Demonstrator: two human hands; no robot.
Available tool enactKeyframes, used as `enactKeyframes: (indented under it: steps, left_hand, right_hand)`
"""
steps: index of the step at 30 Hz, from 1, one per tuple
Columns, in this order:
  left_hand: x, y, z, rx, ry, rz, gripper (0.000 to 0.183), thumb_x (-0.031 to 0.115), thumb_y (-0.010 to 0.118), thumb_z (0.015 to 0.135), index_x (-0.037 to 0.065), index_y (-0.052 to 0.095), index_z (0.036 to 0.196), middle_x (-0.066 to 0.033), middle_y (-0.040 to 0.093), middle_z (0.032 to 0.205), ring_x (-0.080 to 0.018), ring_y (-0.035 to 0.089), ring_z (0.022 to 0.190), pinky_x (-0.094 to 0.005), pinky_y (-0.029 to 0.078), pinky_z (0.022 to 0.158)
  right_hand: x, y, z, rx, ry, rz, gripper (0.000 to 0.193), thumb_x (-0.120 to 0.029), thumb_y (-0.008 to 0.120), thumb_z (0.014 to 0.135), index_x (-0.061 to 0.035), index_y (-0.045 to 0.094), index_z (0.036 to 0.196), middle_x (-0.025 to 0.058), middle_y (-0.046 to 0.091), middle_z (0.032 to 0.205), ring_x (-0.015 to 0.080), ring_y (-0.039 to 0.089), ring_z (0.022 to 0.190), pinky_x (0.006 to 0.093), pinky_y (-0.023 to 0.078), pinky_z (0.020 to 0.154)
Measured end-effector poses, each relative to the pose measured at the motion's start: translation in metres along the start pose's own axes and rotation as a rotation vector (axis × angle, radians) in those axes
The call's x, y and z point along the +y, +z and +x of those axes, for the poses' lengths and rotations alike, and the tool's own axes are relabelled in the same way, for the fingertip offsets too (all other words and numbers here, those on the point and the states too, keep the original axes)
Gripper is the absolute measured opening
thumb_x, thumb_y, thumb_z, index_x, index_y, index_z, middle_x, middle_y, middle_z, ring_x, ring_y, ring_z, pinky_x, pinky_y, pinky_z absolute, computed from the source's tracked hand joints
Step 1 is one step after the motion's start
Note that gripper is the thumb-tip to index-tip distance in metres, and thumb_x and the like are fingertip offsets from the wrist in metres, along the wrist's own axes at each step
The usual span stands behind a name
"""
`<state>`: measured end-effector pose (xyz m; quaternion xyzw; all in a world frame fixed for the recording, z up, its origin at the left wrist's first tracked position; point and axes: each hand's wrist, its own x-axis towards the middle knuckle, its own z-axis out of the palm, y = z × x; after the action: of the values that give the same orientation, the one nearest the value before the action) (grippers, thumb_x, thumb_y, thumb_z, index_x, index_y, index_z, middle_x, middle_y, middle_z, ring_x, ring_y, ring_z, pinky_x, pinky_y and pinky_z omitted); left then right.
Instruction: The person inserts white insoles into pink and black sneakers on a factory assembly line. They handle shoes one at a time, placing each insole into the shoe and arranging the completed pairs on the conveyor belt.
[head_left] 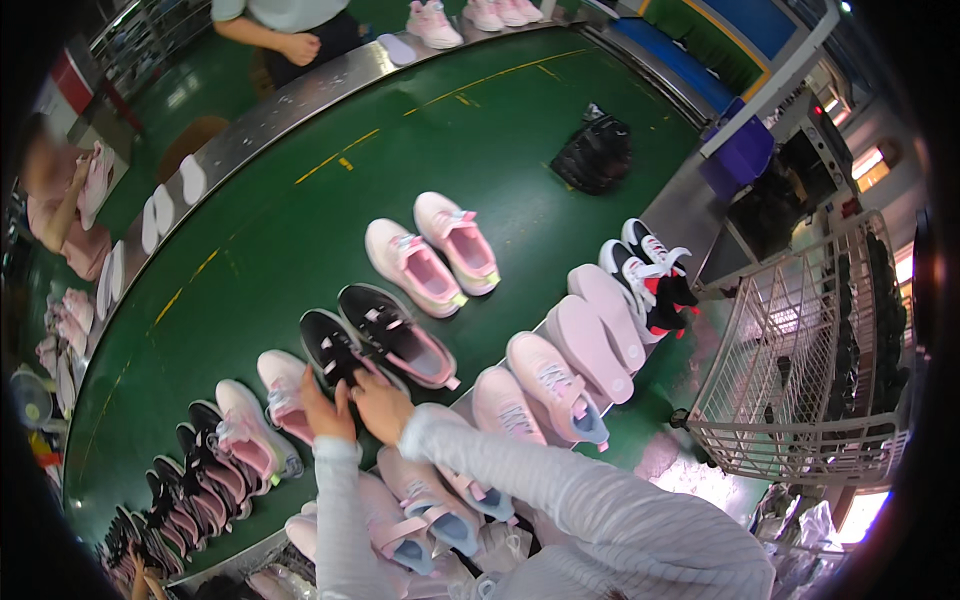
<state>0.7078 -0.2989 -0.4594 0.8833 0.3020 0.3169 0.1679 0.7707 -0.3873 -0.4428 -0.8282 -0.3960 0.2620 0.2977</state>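
A black shoe with pink trim [326,338] lies toe away from me on the green work surface, among a row of shoes. My left hand [328,410] is at its left side, thumb and fingers against its edge, close to a pink shoe [278,374]. Curled at the opening of the black shoe, the fingers of my right hand [382,404] cover its heel part. Its black mate [385,325] lies just to the right, untouched. Farther off stand two pink shoes [410,262], side by side with their toes pointing away.
Several black and pink shoes [200,460] line the left. On my near side are more pink shoes [550,380], pale insoles [590,350] and black-and-white sneakers [640,270]. A black bag [595,150] lies far right; a wire cart [800,350] stands right. Two people work across the belt [520,110].
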Motion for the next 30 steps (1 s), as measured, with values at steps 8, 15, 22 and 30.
enactKeyframes:
  steps: [8, 15, 22, 30]
  left_hand:
    - [0.036, 0.037, 0.015, -0.799, -0.198, 0.379, 0.025, 0.011, 0.041, 0.078, -0.003, 0.051, 0.095, -0.0212, 0.055, 0.086, -0.0344, 0.052, 0.080, -0.0341, 0.042, 0.071]
    - [0.012, 0.079, 0.036, -1.277, -0.115, 0.647, 0.024, 0.013, 0.045, 0.073, 0.000, 0.055, 0.091, -0.0187, 0.056, 0.087, -0.0317, 0.054, 0.079, -0.0342, 0.043, 0.069]
    - [-0.033, 0.051, 0.013, -1.375, -0.179, 0.602, 0.023, 0.015, 0.049, 0.069, 0.004, 0.058, 0.087, -0.0163, 0.057, 0.087, -0.0290, 0.056, 0.077, -0.0343, 0.045, 0.068]
    - [-0.017, 0.057, 0.011, -1.425, 0.014, 0.657, 0.028, 0.026, 0.052, 0.066, 0.007, 0.061, 0.084, -0.0133, 0.057, 0.091, -0.0255, 0.056, 0.083, -0.0307, 0.044, 0.073]
  right_hand:
    - [0.047, -0.015, -0.060, 0.192, -0.219, -0.126, 0.031, -0.012, 0.050, 0.064, -0.0037, 0.048, 0.094, 0.0111, 0.048, 0.094, 0.0253, 0.045, 0.088, 0.0333, 0.039, 0.069]
    - [0.039, -0.005, -0.038, 0.105, -0.255, -0.267, 0.028, -0.011, 0.045, 0.068, -0.0018, 0.045, 0.095, 0.0097, 0.056, 0.070, 0.0227, 0.055, 0.066, 0.0313, 0.043, 0.060]
    - [0.030, 0.001, -0.037, 0.099, -0.196, -0.211, 0.028, -0.009, 0.045, 0.069, 0.0018, 0.047, 0.094, 0.0095, 0.056, 0.056, 0.0228, 0.057, 0.051, 0.0314, 0.043, 0.042]
    - [0.036, -0.078, -0.069, 0.100, -0.112, 0.235, 0.020, -0.024, 0.046, 0.077, -0.0082, 0.055, 0.086, 0.0108, 0.058, 0.072, 0.0280, 0.055, 0.066, 0.0369, 0.043, 0.058]
